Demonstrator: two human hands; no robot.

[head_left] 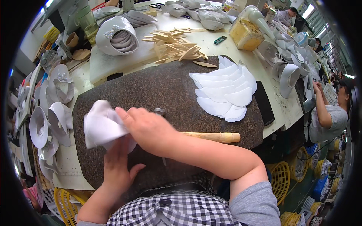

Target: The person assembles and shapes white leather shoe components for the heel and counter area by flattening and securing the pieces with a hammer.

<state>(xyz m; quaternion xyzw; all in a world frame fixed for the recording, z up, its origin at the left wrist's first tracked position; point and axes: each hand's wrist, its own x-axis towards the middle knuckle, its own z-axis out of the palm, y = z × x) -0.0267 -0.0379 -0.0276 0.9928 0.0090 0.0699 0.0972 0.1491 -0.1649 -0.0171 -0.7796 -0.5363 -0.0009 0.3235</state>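
Observation:
A white shoe upper [102, 124], slightly blurred, is held above the dark speckled board at the left. My right hand [149, 130] reaches across from the right and grips its near right side, the thumb lying along the top. Against its lower edge rest the straight fingers of my left hand [118, 162], its thumb spread apart. Under my right forearm lies a hammer [211, 137]; its wooden handle sticks out to the right and part of its metal head shows beyond my hand. White curved pieces [222, 90] lie overlapped in a fan at the board's far right.
Beyond the board [132, 81] sit a heap of beige strips [175, 47] and a white upper with a jewelled ornament [117, 35]. A dark phone [264, 103] lies at the right edge. More white uppers [58, 120] line the left. A person [326, 113] works at the right.

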